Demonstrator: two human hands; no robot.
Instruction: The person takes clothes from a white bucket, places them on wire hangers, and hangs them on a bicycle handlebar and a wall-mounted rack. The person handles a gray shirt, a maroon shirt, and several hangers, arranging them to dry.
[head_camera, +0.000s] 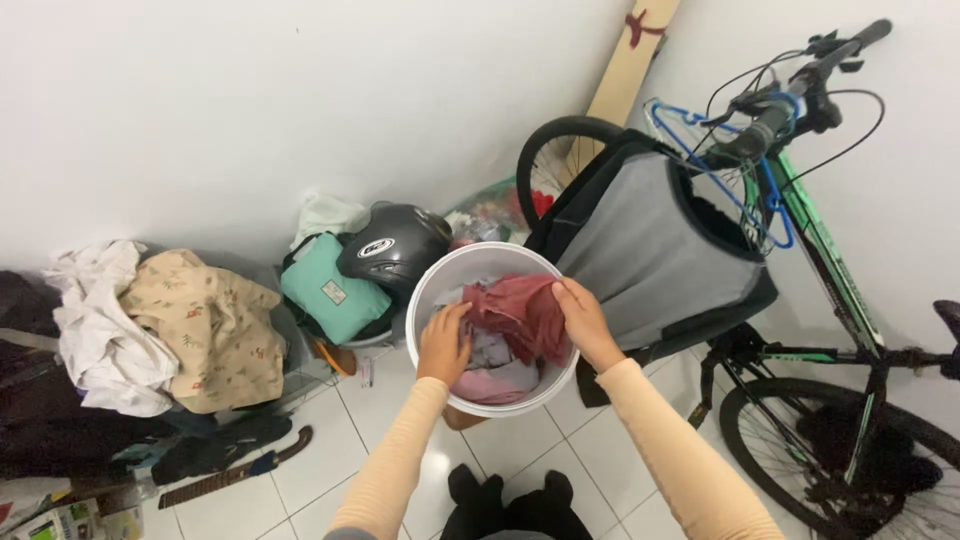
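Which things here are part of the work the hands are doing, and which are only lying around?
In use:
left hand, inside the bucket
right hand, gripping the red cloth
red cloth
white bucket
other clothes in the bucket

Lying around:
helmet
green bag
bicycle
blue hanger
grey garment
clothes pile

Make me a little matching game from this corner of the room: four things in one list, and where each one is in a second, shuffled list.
Things:
1. dark red cloth
2. black helmet
3. grey and black garment
4. blue hangers

Places:
A. on the handlebar
B. in the white bucket, under both hands
C. draped over the bicycle
D. beside a teal bag

Pairs: 1-B, 2-D, 3-C, 4-A
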